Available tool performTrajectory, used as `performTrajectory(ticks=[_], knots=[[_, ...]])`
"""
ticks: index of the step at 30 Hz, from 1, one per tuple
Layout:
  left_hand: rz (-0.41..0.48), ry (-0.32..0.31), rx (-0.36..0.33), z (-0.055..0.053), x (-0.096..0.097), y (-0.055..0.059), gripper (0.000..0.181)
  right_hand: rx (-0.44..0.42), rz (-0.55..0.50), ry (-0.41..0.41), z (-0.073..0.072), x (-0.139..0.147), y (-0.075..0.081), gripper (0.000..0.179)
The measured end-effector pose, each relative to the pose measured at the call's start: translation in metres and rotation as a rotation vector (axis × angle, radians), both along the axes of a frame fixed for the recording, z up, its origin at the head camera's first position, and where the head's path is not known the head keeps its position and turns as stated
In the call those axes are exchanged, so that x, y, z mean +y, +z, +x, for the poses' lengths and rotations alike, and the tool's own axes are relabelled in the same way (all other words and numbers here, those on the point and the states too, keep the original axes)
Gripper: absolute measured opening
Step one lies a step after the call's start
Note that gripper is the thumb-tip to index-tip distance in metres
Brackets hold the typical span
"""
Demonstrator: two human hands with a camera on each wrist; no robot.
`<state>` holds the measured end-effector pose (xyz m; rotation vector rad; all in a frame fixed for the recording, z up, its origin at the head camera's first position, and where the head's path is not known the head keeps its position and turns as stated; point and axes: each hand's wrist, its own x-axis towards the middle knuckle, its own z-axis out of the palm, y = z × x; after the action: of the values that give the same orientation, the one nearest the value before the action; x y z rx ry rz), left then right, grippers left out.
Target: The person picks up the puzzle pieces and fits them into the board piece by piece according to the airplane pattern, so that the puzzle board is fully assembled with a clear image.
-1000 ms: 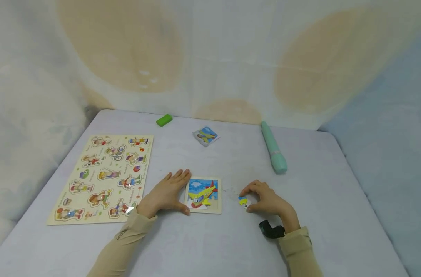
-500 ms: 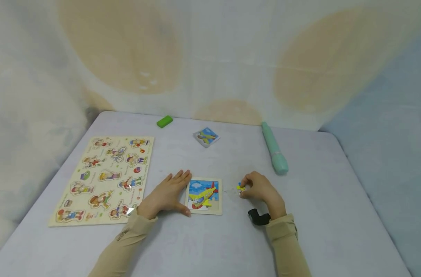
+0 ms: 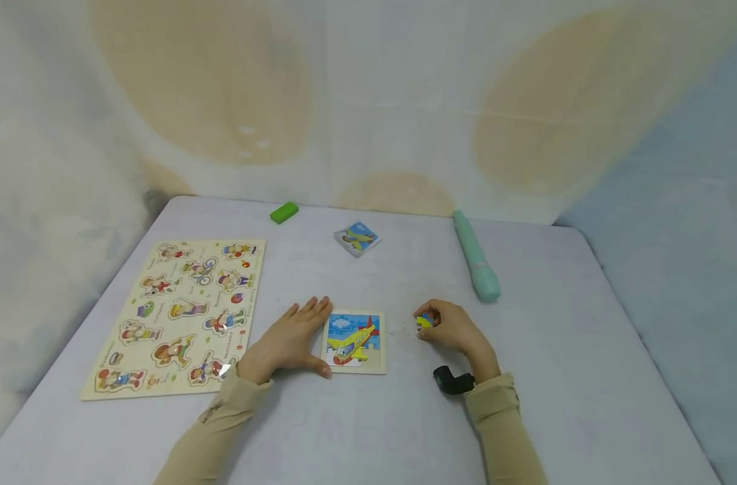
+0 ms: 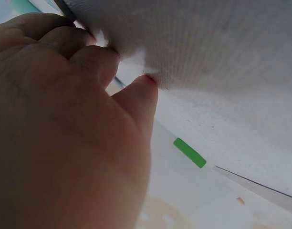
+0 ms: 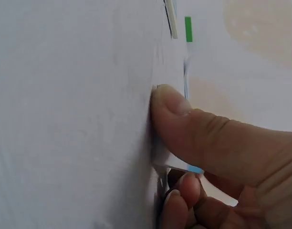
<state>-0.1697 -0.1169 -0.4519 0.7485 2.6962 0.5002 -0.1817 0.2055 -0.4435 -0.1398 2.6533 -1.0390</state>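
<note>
My left hand [image 3: 290, 343] lies flat with spread fingers at the left edge of a small framed jigsaw puzzle [image 3: 378, 369], its thumb by the lower left corner. The puzzle pictures a yellow airplane on blue sky. To its right, my right hand [image 3: 459, 331] pinches a blue and yellow jigsaw piece [image 3: 425, 321] between thumb and fingers, low over the table. In the right wrist view the thumb [image 5: 179, 119] covers most of the piece [image 5: 194, 169], and only a blue and white edge shows. The left wrist view shows the back of the left hand [image 4: 79, 124].
A large wooden peg board [image 3: 162, 330] with cartoon figures lies on the left. Toward the back are a green block [image 3: 284, 213], a small airplane picture card [image 3: 358, 239] and a mint-green folded umbrella or similar long object [image 3: 477, 263]. The right wrist carries a black camera [image 3: 452, 381].
My right hand has shifted left and slightly away from me, and now pinches the piece raised in its fingers, tilted. The left hand and puzzle have stayed put.
</note>
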Motion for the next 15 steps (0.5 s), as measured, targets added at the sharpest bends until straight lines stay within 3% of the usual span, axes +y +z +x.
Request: performTrajectory(ticks=[3, 5, 7, 11, 15], knots=[[0.007, 0.003, -0.001, 0.001, 0.001, 0.0, 0.123, 0.008, 0.018, -0.021, -0.001, 0.0, -0.002, 0.019], [0.011, 0.007, -0.007, 0.001, 0.001, 0.0, 0.123, 0.007, -0.018, -0.018, -0.001, 0.0, -0.003, 0.022], [0.012, 0.008, -0.01, 0.001, 0.001, 0.0, 0.122, -0.007, -0.108, 0.0, -0.002, -0.002, -0.002, 0.027], [0.006, 0.006, -0.005, 0.001, 0.001, 0.0, 0.123, -0.089, -0.388, 0.046, -0.003, -0.011, 0.001, 0.035], [0.003, 0.004, 0.0, 0.0, 0.001, 0.001, 0.123, -0.171, -0.522, 0.11, -0.003, -0.018, 0.003, 0.037]])
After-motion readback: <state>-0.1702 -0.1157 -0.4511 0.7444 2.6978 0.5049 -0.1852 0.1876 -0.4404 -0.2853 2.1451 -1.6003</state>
